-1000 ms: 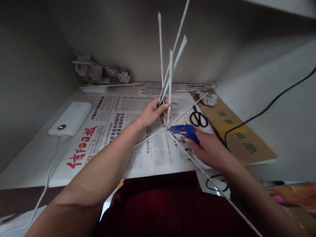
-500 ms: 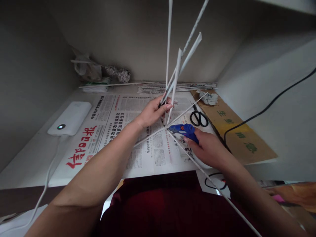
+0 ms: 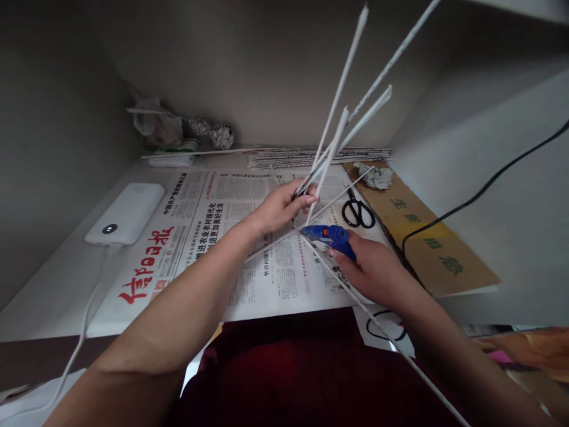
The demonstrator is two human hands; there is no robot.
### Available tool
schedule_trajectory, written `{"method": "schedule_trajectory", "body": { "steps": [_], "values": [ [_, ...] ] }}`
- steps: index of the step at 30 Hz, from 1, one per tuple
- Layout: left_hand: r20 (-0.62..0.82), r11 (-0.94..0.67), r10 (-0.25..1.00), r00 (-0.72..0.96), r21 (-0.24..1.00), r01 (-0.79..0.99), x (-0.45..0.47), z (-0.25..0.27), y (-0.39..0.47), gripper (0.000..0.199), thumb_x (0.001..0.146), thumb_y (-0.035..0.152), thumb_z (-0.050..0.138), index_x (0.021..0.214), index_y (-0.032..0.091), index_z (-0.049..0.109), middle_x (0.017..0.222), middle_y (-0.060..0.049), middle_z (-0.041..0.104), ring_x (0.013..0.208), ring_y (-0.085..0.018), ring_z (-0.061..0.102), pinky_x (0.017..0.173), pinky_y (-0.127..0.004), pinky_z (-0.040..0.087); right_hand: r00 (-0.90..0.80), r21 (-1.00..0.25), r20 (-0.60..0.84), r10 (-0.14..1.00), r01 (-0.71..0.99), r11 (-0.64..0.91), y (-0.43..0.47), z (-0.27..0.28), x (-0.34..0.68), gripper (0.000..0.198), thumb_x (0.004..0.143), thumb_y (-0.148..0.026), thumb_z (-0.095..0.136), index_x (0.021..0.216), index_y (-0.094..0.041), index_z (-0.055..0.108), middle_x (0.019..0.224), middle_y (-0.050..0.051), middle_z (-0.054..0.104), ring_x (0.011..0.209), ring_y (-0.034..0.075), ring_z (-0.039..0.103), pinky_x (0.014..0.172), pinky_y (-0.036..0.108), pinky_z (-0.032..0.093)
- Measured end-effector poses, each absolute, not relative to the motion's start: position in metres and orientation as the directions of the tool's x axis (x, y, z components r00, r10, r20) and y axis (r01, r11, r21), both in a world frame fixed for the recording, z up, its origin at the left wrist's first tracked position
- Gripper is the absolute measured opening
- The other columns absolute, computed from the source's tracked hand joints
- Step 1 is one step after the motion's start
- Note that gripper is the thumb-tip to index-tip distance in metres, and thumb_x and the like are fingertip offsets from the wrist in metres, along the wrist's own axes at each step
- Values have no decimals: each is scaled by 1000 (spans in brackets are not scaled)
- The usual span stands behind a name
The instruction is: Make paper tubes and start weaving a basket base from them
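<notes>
Newsprint [image 3: 200,213] lies spread beneath your work. Over it, the rolled-paper sticks [image 3: 332,149] in your left hand [image 3: 291,201] have swung clockwise within the last second, from roughly twelve-to-one o'clock to between one and two; that probably alters the angle at their lower ends. Your left fingers pinch them in a bunch, thumb on the near side. At that hand's four o'clock, your right fingers wrap the blue glue gun [image 3: 331,235], hardly moved; I cannot tell whether one presses the trigger. Its nozzle [image 3: 305,230] points toward nine o'clock, close by the sticks' lower ends.
</notes>
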State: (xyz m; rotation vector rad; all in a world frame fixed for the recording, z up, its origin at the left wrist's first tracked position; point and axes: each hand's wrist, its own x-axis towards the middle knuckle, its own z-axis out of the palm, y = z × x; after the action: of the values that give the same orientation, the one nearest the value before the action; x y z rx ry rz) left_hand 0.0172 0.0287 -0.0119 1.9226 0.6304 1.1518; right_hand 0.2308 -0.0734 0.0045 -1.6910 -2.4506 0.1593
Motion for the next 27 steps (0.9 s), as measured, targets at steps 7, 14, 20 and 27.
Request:
{"method": "schedule_trajectory", "body": {
  "steps": [7, 14, 20, 27],
  "values": [
    [502, -608, 724, 473, 788, 94, 18, -7, 26, 17, 90, 33, 52, 84, 17, 53, 78, -1, 55, 68, -11, 51, 66, -24, 44, -346, -144, 87, 934, 924, 355, -74, 3, 222, 28, 93, -38, 39, 103, -16, 54, 74, 9, 66, 60, 21, 58, 54, 31, 30],
    [520, -635, 709, 477, 765, 110, 18, -11, 27, 15, 90, 31, 51, 85, 18, 53, 76, 1, 54, 70, -12, 51, 70, -26, 44, -334, -137, 67, 940, 930, 340, -74, 0, 220, 31, 93, -39, 38, 105, -16, 53, 72, 10, 65, 58, 22, 57, 53, 32, 28],
    [518, -634, 715, 470, 763, 123, 18, -11, 28, 15, 90, 31, 52, 84, 18, 54, 78, 0, 56, 71, -12, 52, 71, -27, 44, -344, -168, 30, 939, 924, 344, -72, 1, 219, 32, 94, -39, 36, 105, -15, 53, 77, 11, 66, 64, 23, 60, 56, 33, 33],
    [461, -568, 770, 440, 810, 146, 15, -12, 29, 19, 90, 35, 50, 91, 17, 58, 79, -1, 59, 69, -11, 52, 69, -24, 44, -360, -203, 19, 933, 912, 356, -68, -2, 222, 38, 94, -42, 35, 108, -13, 55, 79, 14, 67, 68, 26, 61, 59, 36, 39]
  ]
}}
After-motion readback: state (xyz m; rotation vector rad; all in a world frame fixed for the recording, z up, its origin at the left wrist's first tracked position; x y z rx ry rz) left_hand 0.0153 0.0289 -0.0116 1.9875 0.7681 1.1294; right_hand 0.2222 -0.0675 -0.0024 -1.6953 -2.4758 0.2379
